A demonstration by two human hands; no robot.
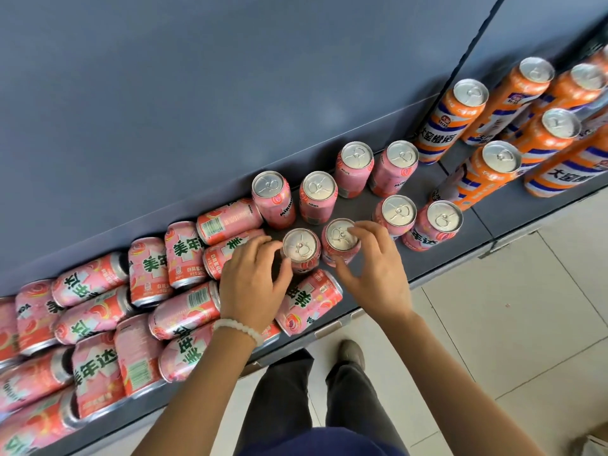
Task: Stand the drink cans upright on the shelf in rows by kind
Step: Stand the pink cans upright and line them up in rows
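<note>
Both hands grip upright pink cans: left hand (253, 284) one can (301, 250), right hand (371, 268) its neighbour (340, 240). A nudge could topple them onto the lying cans (184, 311).

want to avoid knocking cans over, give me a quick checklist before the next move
1. Left hand grips the upright pink can: ok.
2. Right hand fingers pinch the second upright pink can at its rim: ok.
3. Both cans upright: ok.
4. Front row closed up: not ok, gap to the next standing can.
5. Lying can crowds the shelf edge: not ok.
6. Orange cans kept apart: ok.
</note>
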